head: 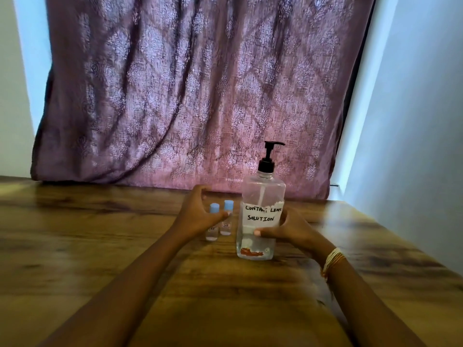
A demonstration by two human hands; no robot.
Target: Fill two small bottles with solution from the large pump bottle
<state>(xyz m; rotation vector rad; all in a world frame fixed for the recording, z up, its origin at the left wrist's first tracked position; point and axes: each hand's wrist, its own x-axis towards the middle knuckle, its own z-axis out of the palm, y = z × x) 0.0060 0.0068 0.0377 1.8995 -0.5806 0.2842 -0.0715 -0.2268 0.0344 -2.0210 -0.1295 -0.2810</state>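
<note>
A large clear pump bottle with a black pump and a white label reading "Contact Lens Solution" stands upright on the wooden table. My right hand grips its lower body, thumb across the front. Just left of it stand two small clear bottles with light blue caps, one nearer and one beside it. My left hand hovers in front of these small bottles with fingers spread and curved, holding nothing; it hides part of both.
A patterned purple curtain hangs behind the table's far edge. A pale wall runs along the right side, close to the table's right edge. Bangles sit on my right wrist.
</note>
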